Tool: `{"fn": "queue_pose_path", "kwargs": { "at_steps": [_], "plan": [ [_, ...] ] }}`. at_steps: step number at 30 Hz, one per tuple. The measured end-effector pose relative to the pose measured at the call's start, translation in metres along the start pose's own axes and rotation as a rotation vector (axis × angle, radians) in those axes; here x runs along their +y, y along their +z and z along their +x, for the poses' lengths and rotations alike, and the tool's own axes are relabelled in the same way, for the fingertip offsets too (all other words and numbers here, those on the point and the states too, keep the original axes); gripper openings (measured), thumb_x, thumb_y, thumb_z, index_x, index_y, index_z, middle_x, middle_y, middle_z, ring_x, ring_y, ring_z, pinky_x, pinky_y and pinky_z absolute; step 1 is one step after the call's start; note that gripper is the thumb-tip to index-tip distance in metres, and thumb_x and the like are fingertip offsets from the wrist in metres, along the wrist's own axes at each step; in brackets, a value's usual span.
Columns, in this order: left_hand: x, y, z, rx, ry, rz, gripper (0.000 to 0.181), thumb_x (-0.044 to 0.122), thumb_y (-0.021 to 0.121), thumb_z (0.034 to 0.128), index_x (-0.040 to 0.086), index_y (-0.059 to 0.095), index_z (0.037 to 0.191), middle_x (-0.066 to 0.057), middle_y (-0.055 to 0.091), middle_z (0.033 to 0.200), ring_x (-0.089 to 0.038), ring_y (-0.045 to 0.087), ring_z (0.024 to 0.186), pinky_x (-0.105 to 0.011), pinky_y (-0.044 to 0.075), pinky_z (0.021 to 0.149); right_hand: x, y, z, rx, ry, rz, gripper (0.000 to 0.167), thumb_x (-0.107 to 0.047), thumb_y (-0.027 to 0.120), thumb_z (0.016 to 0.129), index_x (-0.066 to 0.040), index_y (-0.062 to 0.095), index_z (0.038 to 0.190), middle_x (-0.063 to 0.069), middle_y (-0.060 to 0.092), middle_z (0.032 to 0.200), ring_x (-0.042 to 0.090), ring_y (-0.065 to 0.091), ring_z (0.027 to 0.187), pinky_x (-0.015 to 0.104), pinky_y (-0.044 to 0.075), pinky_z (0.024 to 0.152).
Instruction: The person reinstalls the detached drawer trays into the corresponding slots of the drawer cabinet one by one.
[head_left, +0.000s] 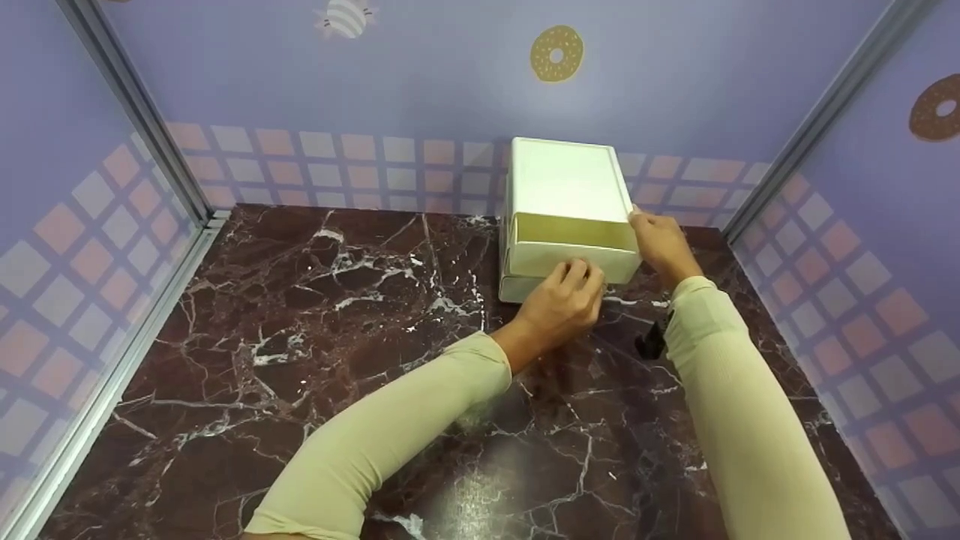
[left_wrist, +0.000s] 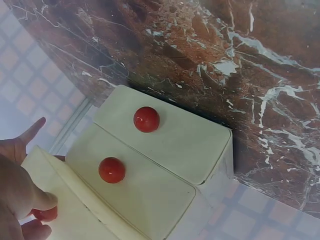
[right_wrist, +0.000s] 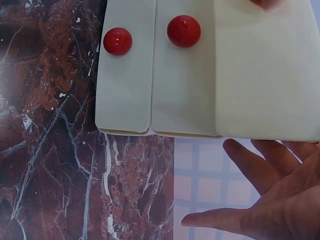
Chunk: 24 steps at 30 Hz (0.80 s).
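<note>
A small white drawer cabinet (head_left: pixel 570 176) stands against the back wall, its top drawer (head_left: pixel 574 259) pulled part way out. With curled fingers and thumb, my left hand (head_left: pixel 566 300) pinches the red round knob (left_wrist: pixel 46 215) on that drawer. Against the cabinet's right side rests my right hand (head_left: pixel 664 244); the right wrist view shows its fingers (right_wrist: pixel 255 167) extended along the side. Below, the middle drawer (right_wrist: pixel 182 90) and bottom drawer (right_wrist: pixel 122 95) are closed, each with a red knob. The top drawer's inside is hidden in the wrist views; its floor is barely visible from the head.
The dark red marble tabletop (head_left: pixel 337 360) spreads in front and to the left. A back wall (head_left: pixel 450 75) with printed tiles and doughnuts stands close behind the cabinet. Metal-edged side walls (head_left: pixel 862 300) bound the space. A black device (head_left: pixel 651 341) sits at the right wrist.
</note>
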<state>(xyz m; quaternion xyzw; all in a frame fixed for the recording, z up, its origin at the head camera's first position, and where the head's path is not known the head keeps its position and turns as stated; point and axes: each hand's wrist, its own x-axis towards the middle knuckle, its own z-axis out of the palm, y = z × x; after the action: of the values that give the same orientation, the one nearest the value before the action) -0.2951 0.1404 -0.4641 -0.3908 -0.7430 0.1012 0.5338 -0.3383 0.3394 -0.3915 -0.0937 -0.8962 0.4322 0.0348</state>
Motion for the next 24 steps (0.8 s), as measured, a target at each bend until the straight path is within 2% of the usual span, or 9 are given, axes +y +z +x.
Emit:
{"fn": "queue_pose_path", "kwargs": {
  "at_steps": [5, 10, 12, 18, 24],
  "plan": [
    [-0.001, 0.005, 0.002, -0.025, -0.005, 0.002, 0.045, 0.003, 0.032, 0.1026, 0.006, 0.077, 0.099, -0.011, 0.070, 0.103, -0.025, 0.065, 0.094, -0.031, 0.058, 0.078, 0.000, 0.001, 0.000, -0.005, 0.009, 0.014, 0.060, -0.042, 0.033, 0.106, -0.001, 0.064, 0.135, 0.022, 0.063, 0.129, 0.029, 0.055, 0.116, 0.039, 0.045, 0.102],
    [-0.005, 0.016, 0.004, -0.019, -0.027, 0.025, 0.031, 0.004, 0.047, 0.0948, 0.004, 0.078, 0.095, -0.010, 0.069, 0.102, -0.024, 0.064, 0.092, -0.028, 0.056, 0.073, 0.000, 0.002, 0.000, -0.015, 0.010, 0.024, 0.060, -0.042, 0.034, 0.106, 0.001, 0.062, 0.137, 0.023, 0.060, 0.140, 0.033, 0.053, 0.128, 0.048, 0.038, 0.117],
    [-0.007, 0.022, 0.006, -0.011, -0.042, 0.030, 0.026, 0.005, 0.052, 0.0926, 0.004, 0.078, 0.093, -0.009, 0.069, 0.102, -0.023, 0.064, 0.092, -0.027, 0.056, 0.072, 0.000, 0.001, 0.000, -0.010, 0.001, 0.006, 0.059, -0.040, 0.034, 0.105, 0.002, 0.062, 0.137, 0.022, 0.059, 0.143, 0.034, 0.051, 0.131, 0.049, 0.035, 0.120],
    [-0.011, 0.035, 0.012, -0.008, -0.076, 0.035, 0.026, 0.005, 0.053, 0.0950, 0.003, 0.078, 0.093, -0.010, 0.069, 0.104, -0.023, 0.063, 0.091, -0.029, 0.059, 0.074, -0.001, 0.000, 0.000, -0.007, -0.013, -0.017, 0.057, -0.038, 0.035, 0.106, 0.001, 0.061, 0.138, 0.020, 0.055, 0.148, 0.035, 0.047, 0.139, 0.051, 0.032, 0.123],
    [-0.012, 0.039, 0.012, -0.050, -0.082, 0.049, 0.023, 0.008, 0.055, 0.0969, 0.002, 0.077, 0.100, -0.009, 0.069, 0.111, -0.021, 0.062, 0.089, -0.027, 0.058, 0.071, -0.002, -0.002, 0.001, -0.013, 0.044, -0.005, 0.056, -0.040, 0.036, 0.105, -0.006, 0.057, 0.145, 0.016, 0.050, 0.154, 0.033, 0.045, 0.142, 0.051, 0.032, 0.123]
  ]
}}
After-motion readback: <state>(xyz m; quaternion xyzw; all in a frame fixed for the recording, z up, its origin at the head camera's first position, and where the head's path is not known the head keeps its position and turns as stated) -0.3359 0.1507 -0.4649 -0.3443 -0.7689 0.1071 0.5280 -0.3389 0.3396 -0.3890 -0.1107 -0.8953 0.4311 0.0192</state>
